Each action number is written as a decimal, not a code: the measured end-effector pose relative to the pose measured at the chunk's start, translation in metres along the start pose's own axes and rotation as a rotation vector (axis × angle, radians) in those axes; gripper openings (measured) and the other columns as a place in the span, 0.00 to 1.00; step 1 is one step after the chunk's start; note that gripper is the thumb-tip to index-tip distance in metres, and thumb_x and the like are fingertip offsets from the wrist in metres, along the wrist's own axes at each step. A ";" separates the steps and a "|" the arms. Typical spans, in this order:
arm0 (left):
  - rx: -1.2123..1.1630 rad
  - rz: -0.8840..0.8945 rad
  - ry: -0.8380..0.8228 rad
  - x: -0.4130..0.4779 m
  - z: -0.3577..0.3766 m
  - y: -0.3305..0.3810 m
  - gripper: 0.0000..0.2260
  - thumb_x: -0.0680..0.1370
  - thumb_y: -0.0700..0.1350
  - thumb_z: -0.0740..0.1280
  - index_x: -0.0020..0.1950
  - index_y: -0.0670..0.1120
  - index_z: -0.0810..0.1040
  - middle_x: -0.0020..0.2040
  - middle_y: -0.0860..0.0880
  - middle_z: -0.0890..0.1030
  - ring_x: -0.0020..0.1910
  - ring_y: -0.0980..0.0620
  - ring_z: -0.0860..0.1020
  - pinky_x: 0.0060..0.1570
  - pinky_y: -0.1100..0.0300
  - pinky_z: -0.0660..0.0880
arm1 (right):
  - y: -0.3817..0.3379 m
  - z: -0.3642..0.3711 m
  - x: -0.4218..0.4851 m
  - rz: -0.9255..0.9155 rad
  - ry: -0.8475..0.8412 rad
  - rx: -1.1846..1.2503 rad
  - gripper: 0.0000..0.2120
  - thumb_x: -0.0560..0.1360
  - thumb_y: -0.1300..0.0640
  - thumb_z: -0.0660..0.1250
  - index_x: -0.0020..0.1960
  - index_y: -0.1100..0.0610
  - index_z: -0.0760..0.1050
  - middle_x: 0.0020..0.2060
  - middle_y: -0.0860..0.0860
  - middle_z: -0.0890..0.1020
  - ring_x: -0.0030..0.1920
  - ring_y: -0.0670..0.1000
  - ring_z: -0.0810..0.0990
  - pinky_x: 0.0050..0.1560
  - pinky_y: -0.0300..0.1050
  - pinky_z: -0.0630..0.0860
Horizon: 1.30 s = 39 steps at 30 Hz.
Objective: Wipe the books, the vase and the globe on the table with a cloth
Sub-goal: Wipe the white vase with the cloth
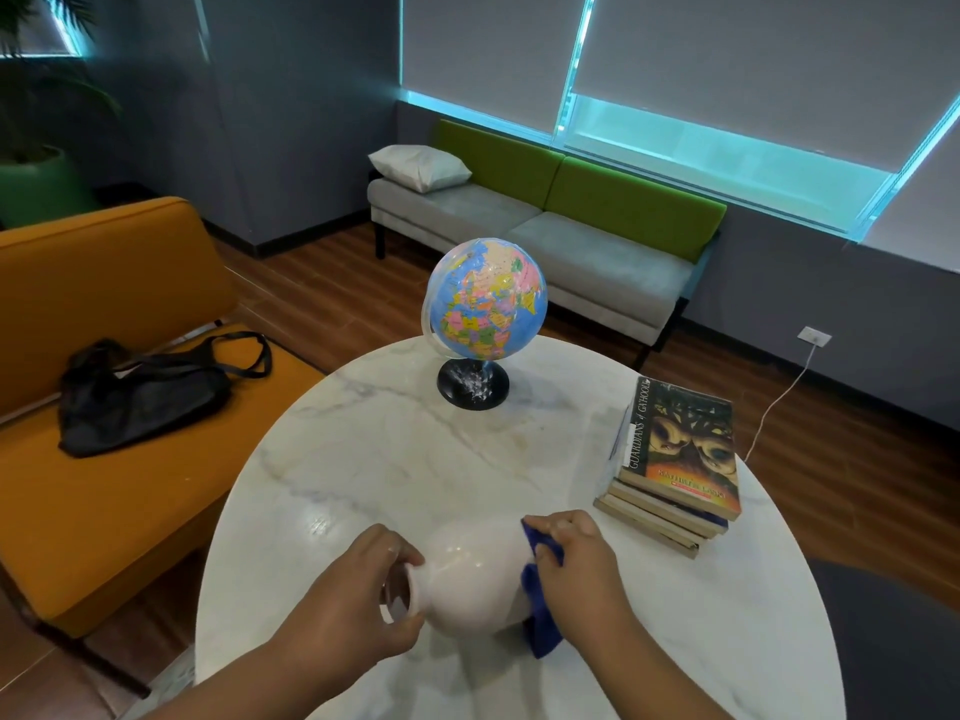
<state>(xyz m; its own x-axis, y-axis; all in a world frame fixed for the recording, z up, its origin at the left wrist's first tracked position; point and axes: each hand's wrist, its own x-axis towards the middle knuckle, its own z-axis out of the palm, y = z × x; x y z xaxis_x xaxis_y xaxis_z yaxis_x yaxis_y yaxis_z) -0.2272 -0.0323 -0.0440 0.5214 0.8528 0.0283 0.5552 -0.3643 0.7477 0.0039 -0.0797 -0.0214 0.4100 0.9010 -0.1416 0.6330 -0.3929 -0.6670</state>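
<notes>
A round, white marble-patterned surface [363,459] stood in a lounge with a wooden floor and grey walls; blinds hung over the windows at the back. Near the front edge the left hand [358,605] gripped the neck of the white vase [467,579], fingers and thumb curled round its rim. The right hand [576,563] clutched a blue cloth [540,621] and pressed it against the vase's wide end, with the cloth's tail hanging below the palm. The vase lay on its side between the two hands, mouth turned left; what was inside the mouth could not be made out, nor whether the body touched the surface.

To the right, near the surface's edge, a stack of books [675,459] lay flat, well apart from the vase; the top cover read "Guardians of Ga'Hoole". At the far side the globe [488,298] stood on its black base.

Beyond the surface, on the left, an orange sofa [104,511] carried a black bag [140,397], slumped, its straps loose and its contents hidden. At the back a grey and green sofa [571,241] held a white pillow [418,166] at its left end. A green pot [36,184] in the far left corner held a leafy plant.
</notes>
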 end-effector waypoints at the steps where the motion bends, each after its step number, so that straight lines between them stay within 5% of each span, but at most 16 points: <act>1: -0.001 0.008 0.001 0.002 -0.001 0.002 0.18 0.67 0.49 0.76 0.50 0.60 0.72 0.49 0.61 0.73 0.48 0.62 0.74 0.45 0.69 0.75 | 0.001 -0.002 0.001 0.030 0.014 -0.014 0.17 0.79 0.64 0.59 0.63 0.50 0.76 0.56 0.42 0.69 0.56 0.41 0.72 0.61 0.28 0.61; 8: 0.048 -0.028 -0.013 0.018 -0.006 0.015 0.18 0.66 0.50 0.75 0.52 0.57 0.73 0.50 0.60 0.73 0.46 0.59 0.75 0.48 0.68 0.75 | -0.024 0.008 -0.014 -0.179 -0.041 -0.019 0.16 0.79 0.61 0.60 0.64 0.50 0.75 0.54 0.40 0.68 0.53 0.41 0.72 0.50 0.20 0.67; 13: 0.029 -0.001 -0.001 0.021 -0.004 0.016 0.17 0.65 0.50 0.74 0.52 0.56 0.74 0.49 0.60 0.73 0.47 0.62 0.74 0.46 0.68 0.75 | -0.021 -0.005 0.004 -0.050 0.026 -0.048 0.17 0.80 0.62 0.57 0.64 0.49 0.75 0.56 0.42 0.69 0.48 0.39 0.70 0.55 0.21 0.61; 15: 0.048 -0.008 -0.015 0.025 -0.003 0.020 0.18 0.65 0.51 0.74 0.52 0.57 0.74 0.50 0.60 0.73 0.47 0.61 0.75 0.46 0.69 0.74 | -0.026 -0.003 0.006 -0.051 0.047 -0.070 0.16 0.80 0.63 0.57 0.63 0.53 0.75 0.53 0.41 0.70 0.42 0.41 0.74 0.46 0.21 0.67; 16: 0.058 -0.014 -0.020 0.027 -0.004 0.022 0.18 0.65 0.51 0.73 0.52 0.57 0.73 0.50 0.60 0.73 0.47 0.60 0.75 0.46 0.69 0.74 | -0.029 0.001 0.003 -0.089 0.043 -0.058 0.15 0.79 0.64 0.58 0.62 0.54 0.76 0.51 0.41 0.69 0.42 0.41 0.75 0.43 0.24 0.71; 21: 0.069 -0.023 -0.019 0.030 -0.004 0.025 0.17 0.66 0.50 0.73 0.52 0.57 0.73 0.50 0.59 0.73 0.47 0.59 0.75 0.45 0.68 0.74 | -0.039 0.010 -0.020 -0.400 -0.089 -0.099 0.16 0.78 0.61 0.60 0.62 0.52 0.77 0.52 0.37 0.68 0.57 0.42 0.70 0.56 0.35 0.73; 26: 0.101 -0.021 -0.025 0.027 -0.001 0.031 0.18 0.67 0.51 0.72 0.53 0.59 0.71 0.51 0.60 0.72 0.49 0.59 0.75 0.48 0.68 0.74 | -0.037 -0.002 0.003 -0.250 0.011 -0.136 0.16 0.79 0.63 0.57 0.62 0.53 0.78 0.55 0.42 0.71 0.57 0.43 0.73 0.55 0.24 0.65; 28: 0.096 -0.024 -0.016 0.028 0.001 0.034 0.18 0.68 0.51 0.72 0.55 0.58 0.71 0.52 0.61 0.72 0.50 0.59 0.75 0.48 0.69 0.73 | -0.042 -0.001 0.005 -0.245 0.001 -0.192 0.15 0.79 0.61 0.56 0.62 0.53 0.76 0.58 0.46 0.71 0.56 0.42 0.71 0.59 0.32 0.68; 33: 0.031 -0.077 0.030 0.028 0.001 0.038 0.17 0.68 0.54 0.72 0.54 0.55 0.73 0.51 0.60 0.74 0.48 0.61 0.75 0.47 0.68 0.74 | -0.051 0.008 -0.024 -0.531 -0.164 -0.322 0.19 0.78 0.58 0.60 0.68 0.48 0.71 0.61 0.44 0.68 0.58 0.45 0.64 0.52 0.32 0.65; 36: 0.003 -0.121 0.039 0.026 -0.001 0.035 0.17 0.68 0.53 0.74 0.53 0.56 0.73 0.51 0.60 0.75 0.48 0.59 0.77 0.47 0.66 0.75 | -0.039 0.007 -0.032 -0.525 -0.190 -0.230 0.19 0.78 0.50 0.54 0.65 0.47 0.75 0.55 0.38 0.70 0.56 0.45 0.69 0.53 0.38 0.73; 39: -0.006 -0.173 0.035 0.025 -0.003 0.037 0.18 0.67 0.53 0.76 0.53 0.55 0.73 0.51 0.59 0.74 0.47 0.58 0.77 0.47 0.66 0.76 | -0.040 0.000 -0.034 -0.377 -0.215 -0.060 0.15 0.78 0.55 0.58 0.57 0.47 0.80 0.49 0.35 0.72 0.45 0.38 0.76 0.45 0.29 0.75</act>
<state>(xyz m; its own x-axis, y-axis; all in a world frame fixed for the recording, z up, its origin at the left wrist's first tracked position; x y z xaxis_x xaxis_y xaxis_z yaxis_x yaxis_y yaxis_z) -0.1959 -0.0227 -0.0137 0.3957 0.9151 -0.0780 0.6309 -0.2091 0.7472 -0.0354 -0.0941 0.0104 0.0005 0.9988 -0.0497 0.7516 -0.0332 -0.6588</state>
